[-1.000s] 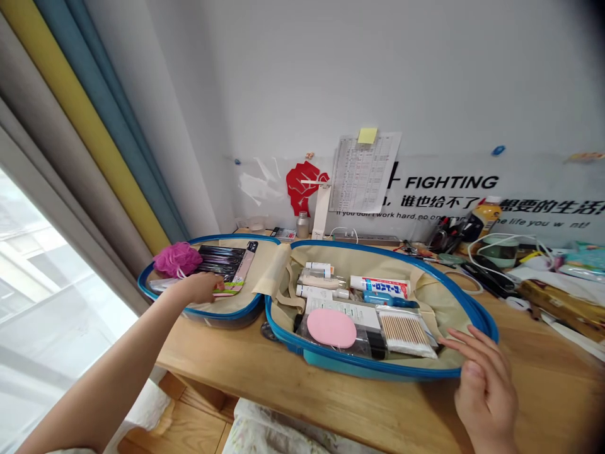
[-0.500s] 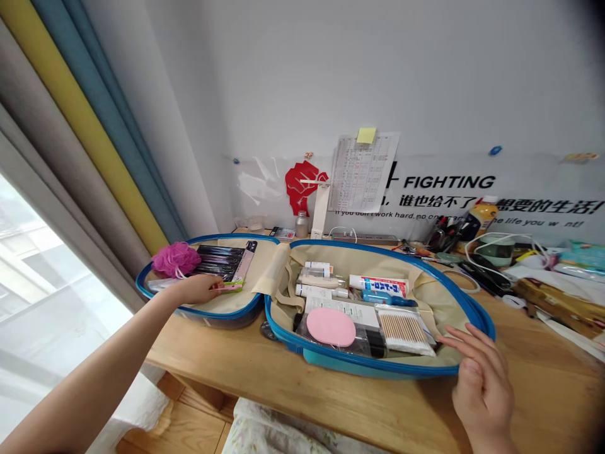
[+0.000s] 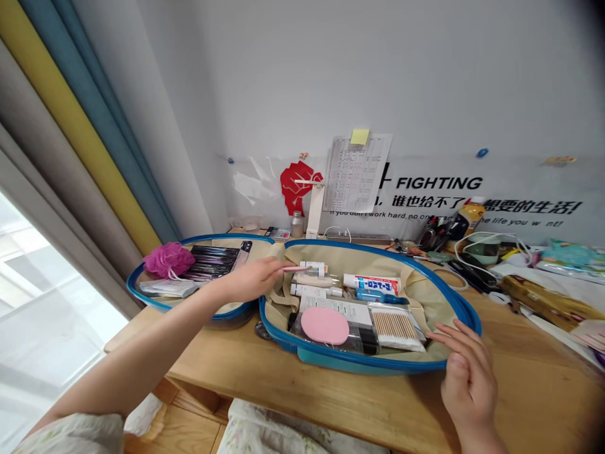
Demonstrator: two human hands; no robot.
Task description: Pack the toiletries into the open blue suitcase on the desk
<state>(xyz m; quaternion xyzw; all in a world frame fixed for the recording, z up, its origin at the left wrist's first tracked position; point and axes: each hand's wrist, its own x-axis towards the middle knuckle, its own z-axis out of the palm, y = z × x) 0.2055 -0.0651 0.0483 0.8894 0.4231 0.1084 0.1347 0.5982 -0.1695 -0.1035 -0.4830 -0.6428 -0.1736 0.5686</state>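
Observation:
An open blue-rimmed case with beige lining lies on the wooden desk. My left hand hovers over the hinge between its halves, pinching a thin pink stick-like item that points at the right half. My right hand rests with fingers spread on the case's near right rim. The right half holds a pink oval pad, a pack of cotton swabs, a toothpaste tube and small white bottles. The left half holds a pink bath puff and dark packets.
Curtains and a window stand at the left. Papers and a red fist sticker are on the wall. Cables, a bottle, a bowl and several small items crowd the desk's right side. A patterned cloth lies below the desk edge.
My left hand rose from the packets in the left half and moved right over the hinge, now pinching the pink stick. My right hand stayed on the rim. The view shifted slightly.

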